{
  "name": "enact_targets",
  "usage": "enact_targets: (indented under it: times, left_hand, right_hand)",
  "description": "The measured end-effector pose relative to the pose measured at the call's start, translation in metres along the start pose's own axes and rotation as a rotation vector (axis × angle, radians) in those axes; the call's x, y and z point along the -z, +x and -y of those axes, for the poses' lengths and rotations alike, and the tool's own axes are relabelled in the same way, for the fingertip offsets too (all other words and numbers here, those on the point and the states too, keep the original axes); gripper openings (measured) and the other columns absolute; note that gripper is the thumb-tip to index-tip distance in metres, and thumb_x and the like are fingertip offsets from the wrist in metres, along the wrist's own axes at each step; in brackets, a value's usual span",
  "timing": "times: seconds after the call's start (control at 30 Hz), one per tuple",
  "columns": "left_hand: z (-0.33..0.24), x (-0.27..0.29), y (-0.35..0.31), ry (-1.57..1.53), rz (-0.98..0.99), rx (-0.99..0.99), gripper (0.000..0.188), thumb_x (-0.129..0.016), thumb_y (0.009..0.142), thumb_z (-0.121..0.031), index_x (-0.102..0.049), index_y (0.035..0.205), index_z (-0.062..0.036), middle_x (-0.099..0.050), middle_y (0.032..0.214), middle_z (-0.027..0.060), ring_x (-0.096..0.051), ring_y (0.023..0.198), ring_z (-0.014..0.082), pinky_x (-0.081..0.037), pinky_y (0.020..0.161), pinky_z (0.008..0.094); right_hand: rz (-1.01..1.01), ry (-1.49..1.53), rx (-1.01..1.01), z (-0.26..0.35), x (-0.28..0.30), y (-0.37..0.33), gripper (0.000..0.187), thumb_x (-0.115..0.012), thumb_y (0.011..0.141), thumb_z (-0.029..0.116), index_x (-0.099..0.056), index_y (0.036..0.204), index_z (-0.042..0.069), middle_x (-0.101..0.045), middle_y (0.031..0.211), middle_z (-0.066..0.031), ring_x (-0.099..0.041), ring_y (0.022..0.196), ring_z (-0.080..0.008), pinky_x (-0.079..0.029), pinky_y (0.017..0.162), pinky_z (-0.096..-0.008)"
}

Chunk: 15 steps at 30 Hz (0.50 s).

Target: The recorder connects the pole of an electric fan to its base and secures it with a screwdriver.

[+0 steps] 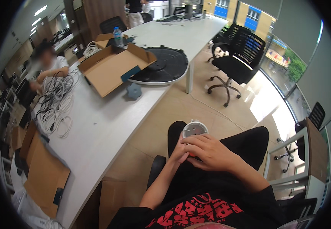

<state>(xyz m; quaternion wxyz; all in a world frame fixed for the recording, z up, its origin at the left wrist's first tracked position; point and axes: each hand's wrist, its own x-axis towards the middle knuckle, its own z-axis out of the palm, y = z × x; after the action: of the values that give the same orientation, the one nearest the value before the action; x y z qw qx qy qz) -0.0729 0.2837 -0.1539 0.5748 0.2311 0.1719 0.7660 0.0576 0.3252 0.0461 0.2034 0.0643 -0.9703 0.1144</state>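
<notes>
Over my lap I hold a round white device (196, 129) with a grey face that has small holes in it. My left hand (178, 153) is closed around its near left side. My right hand (210, 152) lies across the near part of the device, fingers bent and touching it. A small orange-red spot shows between the hands; what it belongs to is hidden. The right fingertips are partly covered, so I cannot make out whether they grip a separate piece.
The white table (108, 141) on my left bears an open cardboard box (112, 68), a black round base (161, 65), a grey knob (134, 91), tangled cables (56, 99) and a bottle (117, 37). A person (51, 63) sits across. An office chair (238, 57) stands ahead.
</notes>
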Motion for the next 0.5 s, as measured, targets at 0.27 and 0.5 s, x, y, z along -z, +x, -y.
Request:
enact_targets:
  times: [0.27,0.5]
  left_hand:
    - [0.003,0.011,0.003,0.016,-0.062,0.104,0.086,-0.074,0.081,0.003,-0.029,0.153,-0.0129,-0.047,0.145,0.011,-0.051,0.135,0.023,-0.047,0.112,0.0406]
    - [0.007,0.018,0.005,-0.021,-0.021,0.056,0.082,-0.077,0.086,-0.004,-0.03,0.152,-0.0123,-0.048,0.145,0.0116,-0.052,0.135,0.0237,-0.046,0.113,0.0416]
  right_hand:
    - [-0.122,-0.124,0.006,0.004,-0.012,-0.009,0.03,-0.076,0.08,0.011,-0.068,0.109,0.014,-0.067,0.108,-0.0057,-0.067,0.093,-0.0268,-0.053,0.08,-0.0381]
    - [-0.204,0.089,-0.029,0.008,-0.018,-0.013,0.03,-0.073,0.082,0.008,-0.067,0.112,0.012,-0.066,0.117,-0.0073,-0.067,0.103,-0.0297,-0.053,0.088,-0.0405]
